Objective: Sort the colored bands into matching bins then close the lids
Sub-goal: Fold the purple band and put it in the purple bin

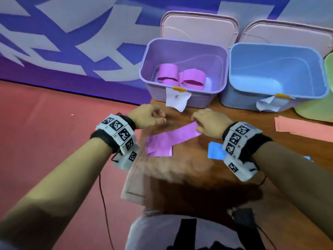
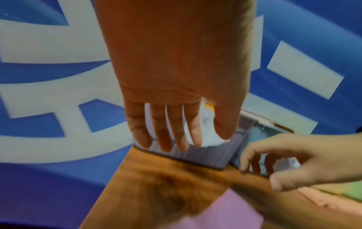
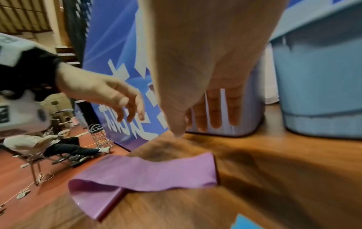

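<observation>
Nearest to us, behind our right wrist, a blue band [image 1: 216, 151] lies flat on the wooden bench [image 1: 198, 177], partly hidden by the wrist strap. Just ahead of it, between our two wrists, a purple band [image 1: 169, 139] stretches across the bench with its near end folded over on itself; its far end lies right under our right grip.

Our right grip [image 1: 210, 123] hovers over that far end with fingers loosely bent and spread, thumb pointing down. In the right wrist view the thumb tip is just above the bench and clear of the band, so we hold nothing there. Our left grip [image 1: 148, 115] hangs to the left of the right one, above the bench's corner, fingers relaxed and hanging down, also with nothing in it. The two grips are near each other but apart.

To the right of our right grip, a pink band [image 1: 302, 128] lies flat on the bench.

Beyond both grips stands the purple bin [image 1: 183, 46], its lid [image 1: 198, 27] standing open behind it, with two rolled purple bands [image 1: 180, 77] inside and a paper label [image 1: 177, 99] hanging from its front rim. To its right, touching or nearly so, sits the blue bin [image 1: 277, 49], lid [image 1: 288, 33] also up, with its own paper label [image 1: 268, 105]. A green bin [image 1: 317, 109] shows at the far right edge.
</observation>
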Demonstrator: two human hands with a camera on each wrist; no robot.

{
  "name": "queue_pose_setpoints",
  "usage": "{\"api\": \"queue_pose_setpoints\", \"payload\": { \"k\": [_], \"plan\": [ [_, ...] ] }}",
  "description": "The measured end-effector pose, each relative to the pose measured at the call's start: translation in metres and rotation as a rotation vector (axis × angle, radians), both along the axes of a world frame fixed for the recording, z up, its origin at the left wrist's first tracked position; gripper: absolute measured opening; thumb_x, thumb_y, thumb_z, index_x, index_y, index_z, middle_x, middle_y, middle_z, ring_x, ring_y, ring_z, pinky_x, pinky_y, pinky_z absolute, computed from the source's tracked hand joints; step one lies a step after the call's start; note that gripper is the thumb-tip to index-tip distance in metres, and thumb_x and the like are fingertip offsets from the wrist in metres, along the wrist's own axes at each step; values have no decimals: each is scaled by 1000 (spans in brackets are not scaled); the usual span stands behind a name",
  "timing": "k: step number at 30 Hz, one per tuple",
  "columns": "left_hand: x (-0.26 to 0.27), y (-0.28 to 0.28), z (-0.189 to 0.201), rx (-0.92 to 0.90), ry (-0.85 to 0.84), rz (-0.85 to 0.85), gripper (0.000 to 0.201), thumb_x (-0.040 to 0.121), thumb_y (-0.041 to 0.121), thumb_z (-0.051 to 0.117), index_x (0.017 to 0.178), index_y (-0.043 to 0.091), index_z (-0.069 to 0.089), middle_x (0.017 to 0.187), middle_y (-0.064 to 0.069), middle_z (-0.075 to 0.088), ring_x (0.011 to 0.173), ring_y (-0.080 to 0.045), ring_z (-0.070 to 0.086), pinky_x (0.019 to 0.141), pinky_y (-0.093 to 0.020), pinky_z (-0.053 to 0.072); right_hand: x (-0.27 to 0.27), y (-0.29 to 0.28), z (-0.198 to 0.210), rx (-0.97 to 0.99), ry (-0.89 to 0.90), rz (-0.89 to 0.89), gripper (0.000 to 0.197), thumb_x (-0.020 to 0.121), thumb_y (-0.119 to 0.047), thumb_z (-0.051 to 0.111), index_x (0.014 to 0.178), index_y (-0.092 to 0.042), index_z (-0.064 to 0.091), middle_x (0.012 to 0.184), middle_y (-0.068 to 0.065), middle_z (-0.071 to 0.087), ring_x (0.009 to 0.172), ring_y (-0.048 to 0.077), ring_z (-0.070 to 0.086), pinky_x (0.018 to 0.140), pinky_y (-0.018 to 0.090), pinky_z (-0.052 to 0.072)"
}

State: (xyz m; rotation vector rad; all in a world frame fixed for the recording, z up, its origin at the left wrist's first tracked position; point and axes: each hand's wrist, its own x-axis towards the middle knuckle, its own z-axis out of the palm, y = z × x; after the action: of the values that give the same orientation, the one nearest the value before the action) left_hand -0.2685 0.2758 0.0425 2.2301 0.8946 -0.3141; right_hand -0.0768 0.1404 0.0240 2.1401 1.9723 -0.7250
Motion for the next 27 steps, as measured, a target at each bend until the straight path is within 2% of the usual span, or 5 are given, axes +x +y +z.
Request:
{"api": "queue_pose_setpoints", "payload": {
  "k": [5,10,16,22,27],
  "plan": [
    [-13,-38,-42,18,213,11,57,79,30,73,123,2,51,123,-16,56,112,-28,52,91,-27,39,9,-17,-37,-91,113,-102,65,91,-29,55,146,-17,23,152,3,23,133,28,32,106,38,35],
    [-19,-60,-60,93,253,171,47,82,27,67,123,12,50,129,-11,56,116,-28,53,93,-37,43,2,-24,-49,-54,179,-136,67,91,-24,53,148,-20,18,154,-2,20,135,28,25,105,40,35],
    [0,-83,-41,147,57,356,22,83,20,66,103,12,61,92,-7,62,89,-25,59,76,-30,42,-1,-36,-63,29,399,-354,65,88,-17,60,144,-11,28,141,12,37,128,29,39,106,33,31],
    [24,-106,-12,176,-92,278,18,81,16,68,98,12,62,75,0,57,71,-20,52,62,-23,31,5,-50,-69,233,926,-852,13,86,-5,60,94,-14,57,76,-5,53,71,12,53,71,21,48],
    [32,-115,11,272,-190,293,23,82,24,68,103,17,61,81,4,56,74,-18,50,73,-29,42,24,-60,-42,366,1052,-1013,22,89,1,45,93,-16,59,79,-2,60,83,22,60,87,42,53]
  ]
}}
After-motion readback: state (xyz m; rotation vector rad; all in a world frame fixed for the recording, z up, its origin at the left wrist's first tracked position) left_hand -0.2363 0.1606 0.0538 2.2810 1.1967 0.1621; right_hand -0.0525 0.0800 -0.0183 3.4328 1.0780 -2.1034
